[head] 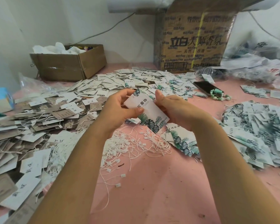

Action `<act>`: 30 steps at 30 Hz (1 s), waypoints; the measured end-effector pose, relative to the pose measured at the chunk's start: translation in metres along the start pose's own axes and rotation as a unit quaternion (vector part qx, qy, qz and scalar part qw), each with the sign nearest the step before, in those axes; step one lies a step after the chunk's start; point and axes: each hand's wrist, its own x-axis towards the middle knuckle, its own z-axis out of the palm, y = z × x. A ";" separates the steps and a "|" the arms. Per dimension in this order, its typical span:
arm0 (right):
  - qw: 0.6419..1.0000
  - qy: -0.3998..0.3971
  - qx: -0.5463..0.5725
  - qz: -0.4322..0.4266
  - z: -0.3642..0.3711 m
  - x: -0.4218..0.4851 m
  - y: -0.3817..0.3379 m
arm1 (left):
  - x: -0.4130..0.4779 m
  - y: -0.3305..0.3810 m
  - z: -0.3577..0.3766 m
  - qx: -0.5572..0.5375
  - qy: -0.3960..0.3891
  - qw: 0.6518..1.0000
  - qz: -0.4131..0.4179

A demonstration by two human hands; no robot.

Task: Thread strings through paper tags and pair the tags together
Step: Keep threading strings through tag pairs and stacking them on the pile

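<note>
Both hands hold a white paper tag (149, 110) with green leaf print above the pink table (152, 183). My left hand (120, 109) pinches it, thumb pressed on its face. My right hand (173, 109) grips its right edge from behind. A second tag seems stacked under it; I cannot tell for sure. Below the hands lies a tangle of white strings (132, 146) with small plastic clasps. A short stack of leaf tags (181, 139) sits just right of the strings.
Loose tags cover the left side (23, 126), the far middle (120, 81) and the right side (257, 126). A phone (207, 88) and green beads (220, 96) lie at the far right. Two cardboard boxes (68, 62) (194, 38) stand at the back.
</note>
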 end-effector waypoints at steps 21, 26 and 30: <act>0.852 0.033 -0.488 0.185 -0.036 -0.013 0.016 | -0.004 -0.029 0.001 0.396 -0.204 0.885 -0.131; 0.818 0.044 -0.523 0.235 -0.041 -0.011 0.025 | -0.004 -0.038 0.008 0.427 -0.188 0.881 -0.081; 0.833 0.060 -0.490 0.249 -0.040 -0.005 0.025 | -0.005 -0.046 0.016 0.446 -0.193 0.872 -0.061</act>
